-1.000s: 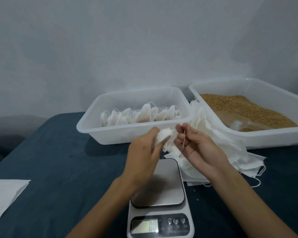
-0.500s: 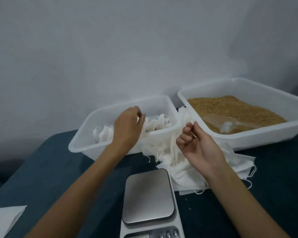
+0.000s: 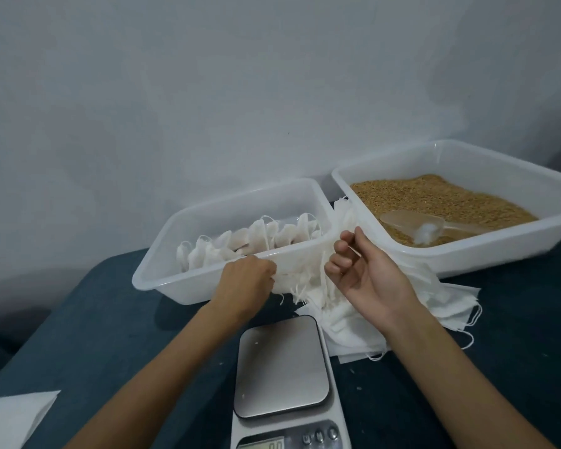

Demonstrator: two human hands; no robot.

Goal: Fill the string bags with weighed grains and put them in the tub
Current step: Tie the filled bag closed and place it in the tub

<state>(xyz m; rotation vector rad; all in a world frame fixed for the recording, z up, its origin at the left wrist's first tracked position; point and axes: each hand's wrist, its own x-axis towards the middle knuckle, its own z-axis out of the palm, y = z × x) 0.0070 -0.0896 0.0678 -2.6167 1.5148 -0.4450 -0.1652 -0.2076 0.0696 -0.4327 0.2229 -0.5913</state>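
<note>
Several filled white string bags stand in a row inside the left clear tub. A heap of empty string bags lies between the two tubs and the scale. My left hand is at the heap's left edge, its fingers curled into the topmost empty bags. My right hand hovers palm-up over the heap with loosely curled fingers and nothing plainly in it. The right tub holds brown grains and a clear plastic scoop.
The scale's steel plate is bare and its display sits at the bottom edge. A white sheet of paper lies at the near left on the dark blue table cover. A grey wall rises directly behind the tubs.
My left hand carried a filled bag into the left tub, let it go, then drew back to the heap of empty bags. My right hand stayed over the heap.
</note>
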